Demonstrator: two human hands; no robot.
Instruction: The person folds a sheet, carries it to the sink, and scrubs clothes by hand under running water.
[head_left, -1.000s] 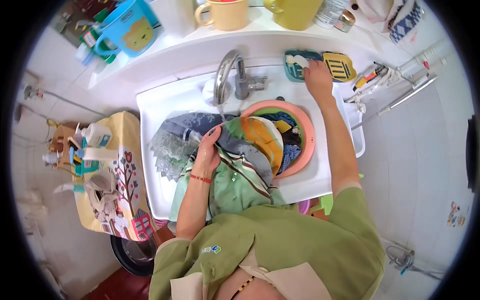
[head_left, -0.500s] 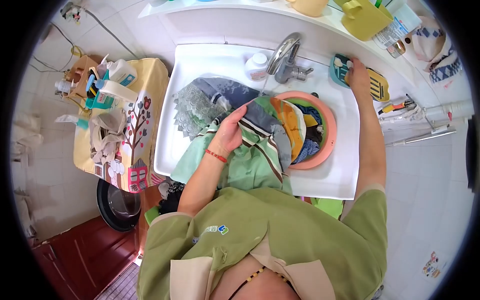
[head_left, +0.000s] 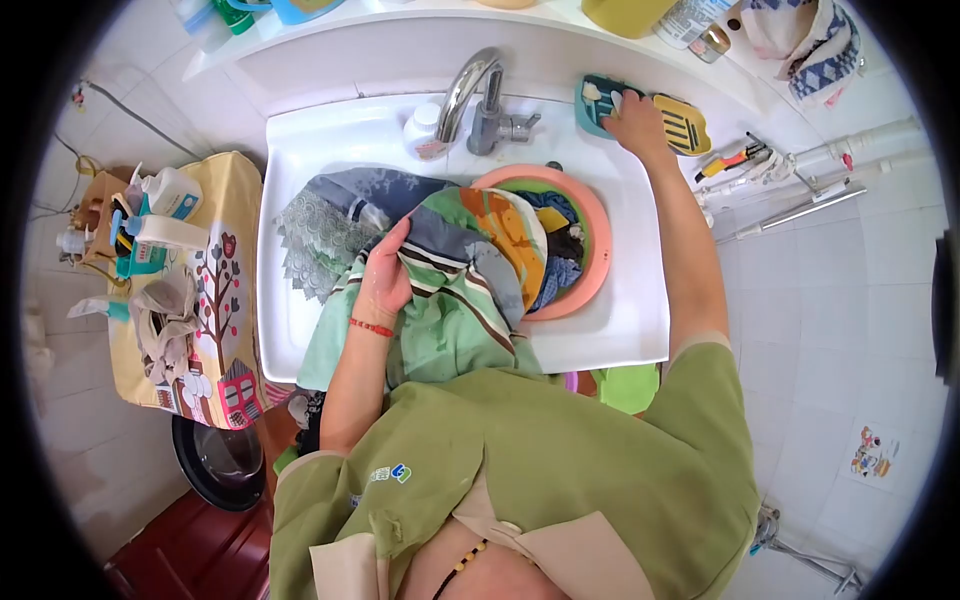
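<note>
My left hand (head_left: 388, 275), with a red bracelet at the wrist, grips a wet garment (head_left: 445, 325) of green, grey and orange fabric with dark and white stripes. It spreads over the white sink (head_left: 640, 325) from its front edge to the pink basin (head_left: 597, 270). A grey lace-patterned part (head_left: 318, 235) lies to the left. My right hand (head_left: 637, 125) reaches to the teal soap dish (head_left: 594, 118) at the back right corner. Its fingers close on a pale piece of soap (head_left: 616, 101), partly hidden by them. Another pale piece (head_left: 590, 90) lies in the dish.
The faucet (head_left: 487, 120) rises behind the garment, beside a white bottle (head_left: 424, 130). More clothes (head_left: 562, 240) fill the basin. A yellow soap dish (head_left: 682, 125) adjoins the teal one. Left, bottles (head_left: 172, 190) stand on a cloth-covered surface (head_left: 225, 300); a shelf (head_left: 400, 20) overhangs the back.
The camera view has shifted, so the sink appears further left. My right hand stays at the teal soap dish, its fingers lower in it. My left hand keeps its hold on the garment.
</note>
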